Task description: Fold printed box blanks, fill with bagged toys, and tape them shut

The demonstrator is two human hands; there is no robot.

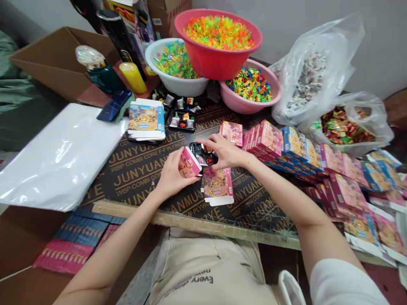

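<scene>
My left hand [174, 173] is closed around a small pink box [188, 163], tilted with one open end facing right. Right beside that end is a black tray [209, 158] with compartments that hold small red and silvery pieces. The fingers and thumb of my right hand [224, 150] are curved round the tray. Whether part of the tray is inside the box cannot be made out. Just below both hands lies a flat pink box [218, 186] with a white flap. More filled black trays [182, 120] sit farther back, next to a stack of flat blue boxes [146, 120].
Pink and blue boxes [270, 137] line the right side. At the back stand a red basin [219, 55], a white basin [178, 84] and a pink basin [251, 103] of small plastic pieces. Plastic bags [318, 76] stand back right; a carton [57, 55] is back left.
</scene>
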